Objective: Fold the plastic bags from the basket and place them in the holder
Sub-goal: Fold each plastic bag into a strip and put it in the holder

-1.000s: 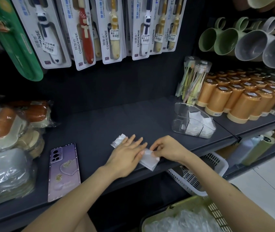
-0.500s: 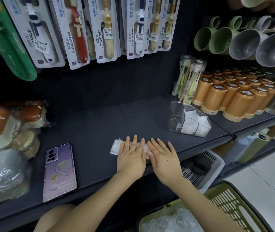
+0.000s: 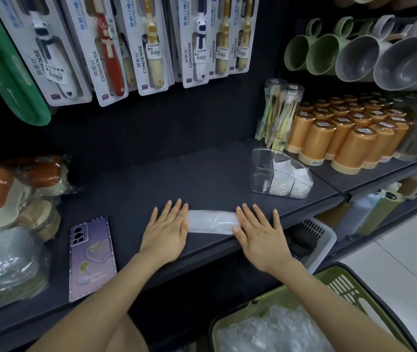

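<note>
Bags (image 3: 273,331), clear and crumpled, heaped in the green basket (image 3: 355,288) nearest the body. Just beyond, on the shelf (image 3: 177,179) and close to its front edge, one bag flattened into a long narrow strip (image 3: 212,222), lying left to right. Pinned at both ends: left hand (image 3: 164,232) flat on the left end, right hand (image 3: 261,240) flat on the right, fingers of both straight and spread, pressing down, curled round nothing. Middle of strip bare between the hands. Phone (image 3: 91,257) off to the left, apart from the left hand. Farther back and to the right, clear holder (image 3: 261,161), well apart from strip, with white folded bags (image 3: 286,179) already inside. Probably the smoothing stage, with end-over-end folding yet to do. Slippery, springy film: apt to spring open on release of either palm, or to puff with trapped air, leaving a bundle too fat for the holder. So near the edge, liable to slide off toward the white crate (image 3: 316,232) below on a careless sweep. Light holder perhaps prone to skid or tip under a hard push.
</note>
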The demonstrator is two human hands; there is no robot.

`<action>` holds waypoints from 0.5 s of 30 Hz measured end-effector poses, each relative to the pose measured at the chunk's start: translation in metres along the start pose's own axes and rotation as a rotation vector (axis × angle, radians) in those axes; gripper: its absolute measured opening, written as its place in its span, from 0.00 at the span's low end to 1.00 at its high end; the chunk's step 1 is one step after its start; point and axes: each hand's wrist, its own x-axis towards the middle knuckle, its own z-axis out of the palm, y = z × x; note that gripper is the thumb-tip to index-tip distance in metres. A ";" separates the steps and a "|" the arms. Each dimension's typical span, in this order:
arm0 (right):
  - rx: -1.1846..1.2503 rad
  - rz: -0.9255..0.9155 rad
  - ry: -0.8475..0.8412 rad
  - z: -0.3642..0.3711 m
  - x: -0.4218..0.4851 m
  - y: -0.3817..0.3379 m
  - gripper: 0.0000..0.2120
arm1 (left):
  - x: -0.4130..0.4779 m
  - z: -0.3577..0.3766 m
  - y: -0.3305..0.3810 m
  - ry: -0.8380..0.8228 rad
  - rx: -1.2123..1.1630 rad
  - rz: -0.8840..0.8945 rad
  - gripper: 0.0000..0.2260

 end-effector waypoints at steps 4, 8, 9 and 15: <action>0.131 0.194 0.198 -0.010 0.000 -0.009 0.46 | -0.001 -0.001 0.002 -0.003 -0.007 -0.006 0.23; 0.067 0.400 0.448 -0.005 0.000 -0.028 0.24 | -0.001 -0.001 0.003 -0.007 -0.009 -0.009 0.23; 0.110 0.445 0.376 -0.008 0.002 -0.033 0.21 | -0.001 0.000 0.002 -0.006 -0.012 -0.011 0.23; 0.338 0.583 0.270 -0.018 0.009 -0.042 0.10 | -0.003 -0.002 0.000 0.012 -0.188 -0.033 0.25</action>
